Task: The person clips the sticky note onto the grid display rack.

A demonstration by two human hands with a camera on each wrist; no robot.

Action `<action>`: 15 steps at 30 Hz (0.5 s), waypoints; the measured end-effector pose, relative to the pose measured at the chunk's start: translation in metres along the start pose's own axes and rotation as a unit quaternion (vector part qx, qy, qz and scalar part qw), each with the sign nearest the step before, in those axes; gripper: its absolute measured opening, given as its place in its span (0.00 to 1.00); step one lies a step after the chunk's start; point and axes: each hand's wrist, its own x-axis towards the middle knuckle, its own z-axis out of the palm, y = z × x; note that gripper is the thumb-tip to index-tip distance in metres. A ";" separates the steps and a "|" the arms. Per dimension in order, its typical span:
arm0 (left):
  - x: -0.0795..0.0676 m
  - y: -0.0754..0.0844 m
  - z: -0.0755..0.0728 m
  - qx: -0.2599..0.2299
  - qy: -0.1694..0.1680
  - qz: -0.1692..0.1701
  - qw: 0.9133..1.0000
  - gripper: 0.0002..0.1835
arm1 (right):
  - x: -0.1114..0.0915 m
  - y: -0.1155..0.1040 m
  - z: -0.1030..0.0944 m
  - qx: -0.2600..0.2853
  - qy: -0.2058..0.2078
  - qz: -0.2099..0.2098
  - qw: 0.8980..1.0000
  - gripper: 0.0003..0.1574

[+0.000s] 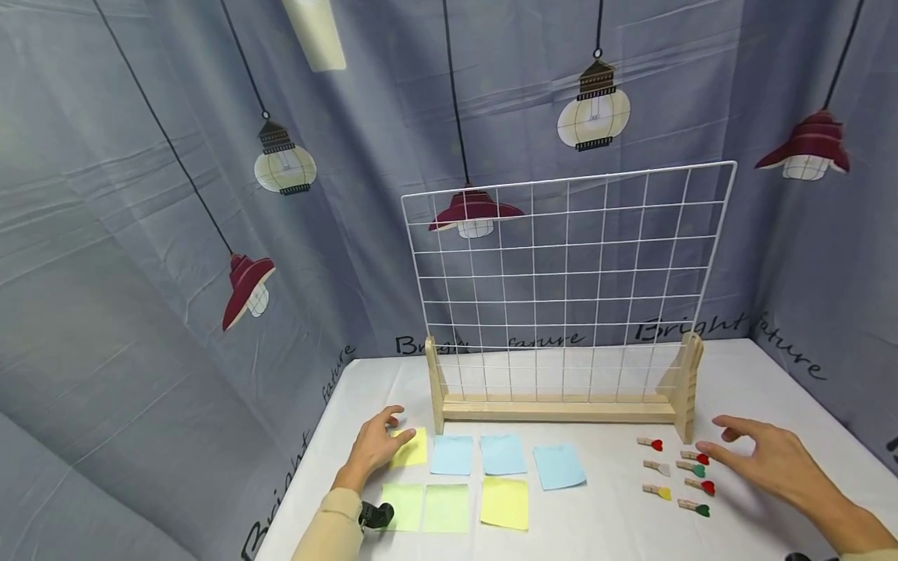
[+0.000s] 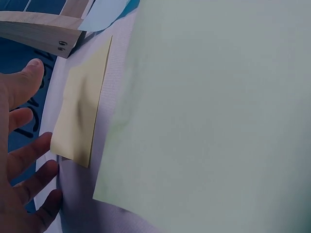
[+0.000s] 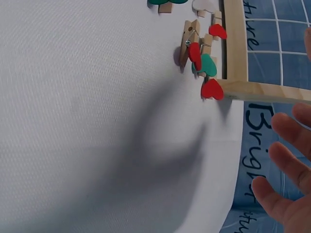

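My left hand (image 1: 372,448) is at the left side of the table with its fingers spread, holding nothing. Its thumb overlaps the upper-left yellow sticky note (image 1: 417,450) in the head view; in the left wrist view the fingertips lie beside that note's (image 2: 80,111) edge. On the right, my right hand (image 1: 782,463) hovers by several small wooden clothespins with coloured hearts, its fingers loosely bent around nothing. Nearest its thumb are a clothespin with a red heart (image 1: 702,460) and one with a green heart (image 1: 698,471). The right wrist view shows its shadow on the white cloth.
A white wire grid (image 1: 568,273) stands upright in a wooden base (image 1: 561,411) at the back. Before it lie three blue notes (image 1: 452,455), two pale green notes (image 1: 446,509) and another yellow note (image 1: 504,503). A grey-blue curtain (image 1: 175,389) with printed lamps surrounds the table.
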 end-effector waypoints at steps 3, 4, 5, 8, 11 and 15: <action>0.001 -0.001 0.001 0.009 0.002 0.002 1.000 0.30 | -0.001 -0.001 0.002 0.002 0.000 0.001 1.000 0.52; 0.001 -0.001 0.001 0.012 0.002 0.003 1.000 0.30 | 0.000 -0.001 0.002 0.003 0.001 0.001 1.000 0.52; 0.000 -0.001 0.001 0.015 0.002 0.005 1.000 0.29 | 0.000 -0.002 0.003 0.003 0.001 0.001 1.000 0.52; 0.001 0.000 0.001 0.024 0.000 0.004 1.000 0.28 | 0.001 -0.002 0.003 0.005 -0.001 -0.002 1.000 0.51; 0.002 0.001 0.001 0.034 -0.005 0.001 0.999 0.26 | 0.001 -0.004 0.002 0.006 -0.008 -0.004 1.000 0.51; 0.002 0.001 0.000 0.046 -0.008 0.002 0.999 0.22 | 0.000 -0.006 0.003 0.006 -0.007 -0.008 1.000 0.50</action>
